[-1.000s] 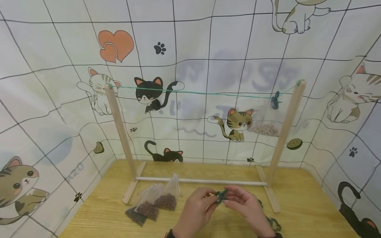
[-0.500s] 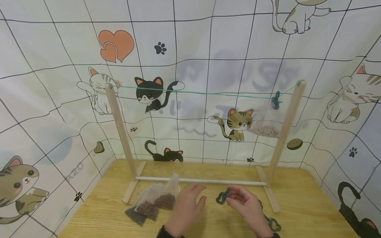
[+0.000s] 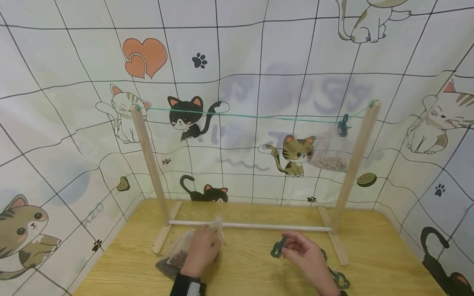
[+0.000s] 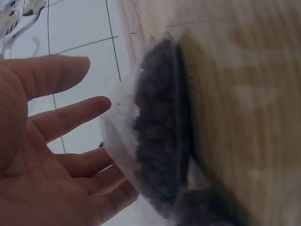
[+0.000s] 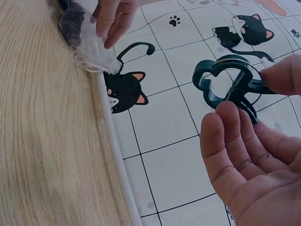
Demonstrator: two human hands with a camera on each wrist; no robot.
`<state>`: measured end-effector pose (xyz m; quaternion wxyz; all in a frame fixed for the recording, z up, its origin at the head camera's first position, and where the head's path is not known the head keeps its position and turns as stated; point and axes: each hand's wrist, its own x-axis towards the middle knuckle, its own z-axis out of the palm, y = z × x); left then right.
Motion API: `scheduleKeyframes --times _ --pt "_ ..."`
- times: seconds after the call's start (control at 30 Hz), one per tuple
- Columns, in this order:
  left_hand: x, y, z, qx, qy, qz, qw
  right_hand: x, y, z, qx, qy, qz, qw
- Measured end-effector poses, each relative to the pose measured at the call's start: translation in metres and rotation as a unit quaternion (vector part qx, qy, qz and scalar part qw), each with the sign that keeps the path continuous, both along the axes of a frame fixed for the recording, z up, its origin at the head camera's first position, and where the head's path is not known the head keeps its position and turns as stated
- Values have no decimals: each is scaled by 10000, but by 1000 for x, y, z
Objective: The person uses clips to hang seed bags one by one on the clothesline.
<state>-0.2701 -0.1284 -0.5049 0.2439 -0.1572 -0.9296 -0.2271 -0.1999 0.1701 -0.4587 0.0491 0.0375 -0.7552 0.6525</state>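
My left hand (image 3: 203, 246) lies over several clear bags of brown pellets (image 3: 177, 259) at the table's front left. Its fingers (image 4: 70, 115) are straight and spread beside one bag (image 4: 157, 141), and their tips touch that bag's clear top (image 5: 91, 44). To the right, my right hand (image 3: 301, 253) pinches a dark green clip (image 3: 277, 248) between thumb and fingers, just above the table. The right wrist view shows the clip (image 5: 225, 82) held up, its looped jaws pointing left.
A wooden rack stands on the table (image 3: 252, 273), with two posts (image 3: 148, 156) and a white rod (image 3: 252, 225) at its base. A green string (image 3: 240, 115) spans the posts. A clip (image 3: 342, 124) holds a clear bag (image 3: 331, 158) there. More green clips (image 3: 340, 279) lie front right.
My left hand let go of the clip and moved left onto the bags. The right hand keeps the clip and has hardly shifted.
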Motion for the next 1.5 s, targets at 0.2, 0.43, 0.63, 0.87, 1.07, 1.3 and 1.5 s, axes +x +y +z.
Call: scheduleKeyframes --times 0.2,0.43,0.63,0.87,1.07,1.3,1.5 --pt "1 -7 -7 281 -612 44 9977 1 0 0 30 11 14 10000" --pt "2 -8 -4 508 -1201 -25 9915 0 1 0 105 -4 15 9999" --pt "2 -7 2 1000 -1407 151 9849 0 2 2 130 -85 146 9998" --pt "3 -6 7 816 -785 352 9930 0 4 2 541 -12 336 9980" --pt "7 -5 17 939 -1146 263 9886 0 4 1 585 -22 314 9978" --pt "16 -2 33 651 -861 -16 9942 2 4 1 701 198 294 9969" --pt "30 11 56 1057 -701 -482 9907 4 9 10 913 741 97 9930"
